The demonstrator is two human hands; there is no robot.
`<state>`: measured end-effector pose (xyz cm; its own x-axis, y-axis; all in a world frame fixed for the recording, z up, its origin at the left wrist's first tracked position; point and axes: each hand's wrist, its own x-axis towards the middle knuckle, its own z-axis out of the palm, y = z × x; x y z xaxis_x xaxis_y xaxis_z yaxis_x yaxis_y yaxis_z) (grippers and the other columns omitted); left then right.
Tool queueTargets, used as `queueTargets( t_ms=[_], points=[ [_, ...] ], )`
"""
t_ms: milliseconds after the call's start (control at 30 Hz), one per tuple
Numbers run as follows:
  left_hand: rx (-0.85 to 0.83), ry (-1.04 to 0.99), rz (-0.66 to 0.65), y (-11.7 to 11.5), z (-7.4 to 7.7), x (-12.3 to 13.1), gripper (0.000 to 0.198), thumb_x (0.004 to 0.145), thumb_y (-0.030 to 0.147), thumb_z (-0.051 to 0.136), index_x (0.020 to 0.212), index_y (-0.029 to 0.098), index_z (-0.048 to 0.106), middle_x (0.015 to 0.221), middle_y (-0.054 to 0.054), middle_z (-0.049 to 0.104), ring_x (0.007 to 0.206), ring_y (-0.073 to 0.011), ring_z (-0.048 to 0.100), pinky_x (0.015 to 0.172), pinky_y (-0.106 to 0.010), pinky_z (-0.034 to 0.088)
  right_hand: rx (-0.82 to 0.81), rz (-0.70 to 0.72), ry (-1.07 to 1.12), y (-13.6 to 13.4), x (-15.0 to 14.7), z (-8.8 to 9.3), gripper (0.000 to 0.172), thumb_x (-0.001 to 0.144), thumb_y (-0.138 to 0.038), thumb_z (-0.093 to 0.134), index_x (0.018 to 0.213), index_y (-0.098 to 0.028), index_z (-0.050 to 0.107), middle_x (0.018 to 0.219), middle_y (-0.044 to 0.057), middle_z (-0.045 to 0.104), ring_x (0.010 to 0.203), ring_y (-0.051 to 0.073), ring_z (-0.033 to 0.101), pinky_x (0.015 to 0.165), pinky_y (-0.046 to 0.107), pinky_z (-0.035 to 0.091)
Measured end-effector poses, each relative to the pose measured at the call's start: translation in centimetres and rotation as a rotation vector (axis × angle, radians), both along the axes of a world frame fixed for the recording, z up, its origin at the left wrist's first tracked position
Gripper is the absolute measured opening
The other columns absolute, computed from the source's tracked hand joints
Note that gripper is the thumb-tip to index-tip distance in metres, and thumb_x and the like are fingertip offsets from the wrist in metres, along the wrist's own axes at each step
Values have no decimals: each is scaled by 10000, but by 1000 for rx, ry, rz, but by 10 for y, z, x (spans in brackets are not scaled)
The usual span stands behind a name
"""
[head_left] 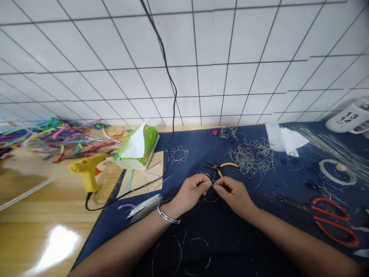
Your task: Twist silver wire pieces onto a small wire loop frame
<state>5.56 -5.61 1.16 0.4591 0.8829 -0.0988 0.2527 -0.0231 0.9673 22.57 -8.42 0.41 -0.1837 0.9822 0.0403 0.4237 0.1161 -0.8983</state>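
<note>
Over the dark blue cloth (198, 146), my left hand (193, 192) and my right hand (234, 194) meet fingertip to fingertip. Both pinch a thin wire ring (208, 200) with small loops, partly hidden behind the fingers. A silver bangle (167, 216) circles my left wrist. Just beyond my right hand lie pliers with yellow handles (229, 165), jaws pointing left. Farther off, a flower-shaped wire ring (178, 154) rests flat on the cloth. Loose wire hoops (181, 250) lie nearer to me.
At left are a yellow glue gun (89, 171), a green tissue pack (138, 148) and pipe cleaners (63, 138). Cut wires (145, 207) lie beside my left forearm. At right are tangled wire (253, 156), red-handled scissors (319, 215), a tubing coil (321, 165) and a white mug (347, 117).
</note>
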Motion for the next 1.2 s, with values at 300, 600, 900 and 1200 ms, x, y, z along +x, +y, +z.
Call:
queueTargets(
  t_ms=[300,600,900,1200],
  points=[
    [26,-64,87,-7,3,5,175,797,279,466,688,147,500,647,10,431,623,-104,397,580,-212,350,-85,-66,177,-8,-2,3,192,793,-335,472,694,-181,532,626,-29,471,596,94,439,573,209,382],
    [-286,-310,6,-2,3,0,314,815,405,442,790,119,568,716,-30,537,663,-120,503,642,-250,398,-128,-92,189,-5,-2,-2,181,791,-330,472,706,-177,519,617,-35,464,547,77,416,517,193,369],
    [-439,-340,-29,-1,0,-8,416,819,479,391,1034,148,519,773,-78,609,651,-152,585,584,-266,434,-113,-134,194,-4,-3,-5,185,791,-341,465,728,-180,530,616,-28,482,544,85,435,520,202,387],
    [-458,-404,15,-3,4,-6,282,815,353,481,1002,150,538,868,-90,629,816,-171,590,736,-305,421,-90,-184,171,-2,-2,-1,184,792,-337,476,711,-179,525,603,-33,479,544,89,436,539,210,379]
  ],
)
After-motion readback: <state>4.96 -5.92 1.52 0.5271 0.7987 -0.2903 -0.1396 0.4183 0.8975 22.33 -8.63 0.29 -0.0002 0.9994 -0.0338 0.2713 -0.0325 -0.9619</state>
